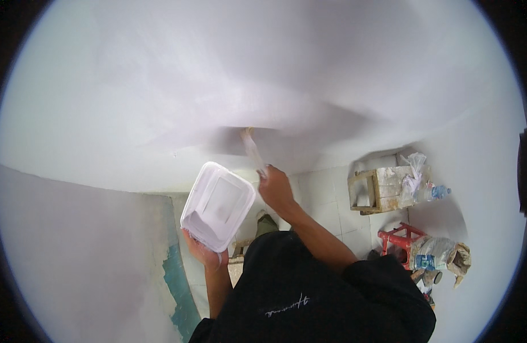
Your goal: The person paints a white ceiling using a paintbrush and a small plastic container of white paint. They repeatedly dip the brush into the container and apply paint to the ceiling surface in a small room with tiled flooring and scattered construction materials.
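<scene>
My left hand (pixel 201 250) grips a white rectangular plastic tub (pixel 220 197) from below at its near end. The tub is tilted, and pale whitish paint or a similar coating lies inside it. My right hand (pixel 276 190) is closed around the pale handle of a paintbrush (pixel 252 151). The tan brush end meets the whitish wall (pixel 246 74) ahead of me, or sits very close to it; a dark shadow falls around that spot. The hand with the brush is up to the right of the tub.
At the right, a worn wooden stool (pixel 383 188) holds a clear plastic bag (pixel 413 171) and a plastic bottle (pixel 437 191). Nearer stands a red stool (pixel 397 239) with an opened sack (pixel 446 254). A patch of teal wall (pixel 180 288) shows at the lower left, above pale floor tiles (pixel 323 197).
</scene>
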`<state>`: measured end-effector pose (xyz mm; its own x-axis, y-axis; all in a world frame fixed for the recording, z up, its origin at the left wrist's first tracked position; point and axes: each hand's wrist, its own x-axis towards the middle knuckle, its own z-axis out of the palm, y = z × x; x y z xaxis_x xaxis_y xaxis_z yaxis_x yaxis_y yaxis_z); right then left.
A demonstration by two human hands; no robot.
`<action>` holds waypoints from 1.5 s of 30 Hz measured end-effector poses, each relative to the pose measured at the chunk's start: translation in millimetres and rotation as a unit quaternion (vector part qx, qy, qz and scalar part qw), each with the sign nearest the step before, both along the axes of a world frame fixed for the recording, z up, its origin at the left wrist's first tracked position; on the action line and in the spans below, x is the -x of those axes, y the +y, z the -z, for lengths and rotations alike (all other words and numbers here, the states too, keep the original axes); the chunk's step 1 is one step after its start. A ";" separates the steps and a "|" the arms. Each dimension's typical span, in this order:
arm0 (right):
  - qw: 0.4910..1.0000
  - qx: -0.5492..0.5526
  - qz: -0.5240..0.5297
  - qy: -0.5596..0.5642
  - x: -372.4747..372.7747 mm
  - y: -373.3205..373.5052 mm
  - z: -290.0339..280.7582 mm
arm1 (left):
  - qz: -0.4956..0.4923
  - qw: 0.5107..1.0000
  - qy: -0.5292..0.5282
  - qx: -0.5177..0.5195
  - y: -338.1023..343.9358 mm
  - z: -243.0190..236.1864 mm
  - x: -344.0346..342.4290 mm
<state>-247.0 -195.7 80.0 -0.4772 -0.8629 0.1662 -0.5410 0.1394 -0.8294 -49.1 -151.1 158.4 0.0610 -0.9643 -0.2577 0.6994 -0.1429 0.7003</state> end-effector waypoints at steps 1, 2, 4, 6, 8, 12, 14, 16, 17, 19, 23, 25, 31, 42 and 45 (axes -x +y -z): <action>0.999 -0.025 0.014 0.014 12.3 8.0 5.4 | -0.011 1.000 0.004 0.003 0.4 -1.7 -3.9; 0.998 -0.052 0.028 0.030 35.3 20.3 10.9 | -0.023 1.000 0.010 0.003 0.4 -2.6 -7.3; 0.984 0.012 0.105 0.145 94.9 41.8 16.2 | -0.014 0.999 0.031 0.022 -2.1 -3.0 -7.4; 0.951 -0.020 0.229 0.205 134.2 54.5 17.7 | -0.009 0.998 0.046 0.040 -0.7 -3.3 -9.0; 0.966 -0.025 0.175 0.188 120.4 53.6 25.0 | -0.002 0.997 0.058 0.057 -0.2 -0.4 -9.3; 0.992 0.035 0.049 0.107 22.7 15.7 20.6 | 0.008 0.997 0.037 0.068 -2.0 9.4 -8.4; 0.999 0.003 0.014 0.034 0.7 9.1 5.3 | -0.021 0.998 0.014 0.050 -0.1 15.2 -11.5; 0.998 0.055 0.000 0.043 10.1 12.9 8.4 | -0.021 0.998 0.040 0.041 -1.3 4.4 -7.4; 0.999 0.037 -0.005 0.033 30.3 24.0 11.9 | -0.023 0.998 0.054 0.036 -3.5 1.1 -6.0; 0.983 -0.029 0.076 0.162 76.6 49.7 11.9 | -0.032 0.997 0.058 0.034 -2.6 2.9 -9.4; 0.960 0.014 0.211 0.181 109.7 51.5 8.2 | -0.031 0.997 0.051 0.049 -0.6 12.6 -12.4; 0.966 0.044 0.185 0.178 87.7 42.5 24.5 | -0.008 0.995 0.067 0.067 -1.5 7.3 -8.5; 0.996 -0.090 -0.022 0.008 18.2 20.5 -30.1 | -0.025 0.998 0.046 0.026 0.2 -0.9 -5.1; 0.952 0.015 0.171 0.253 99.6 59.4 -51.0 | 0.016 0.995 0.061 0.081 5.1 1.5 -7.1; 0.992 -0.040 0.098 0.066 31.7 28.7 -33.5 | 0.019 0.996 0.053 0.076 1.8 -2.0 -1.1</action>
<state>-278.8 -167.0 113.5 -0.6152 -0.7690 0.1739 -0.6005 0.3142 -0.7353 -48.1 -149.3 160.4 0.0044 -0.9938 -0.1108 0.7663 -0.0679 0.6389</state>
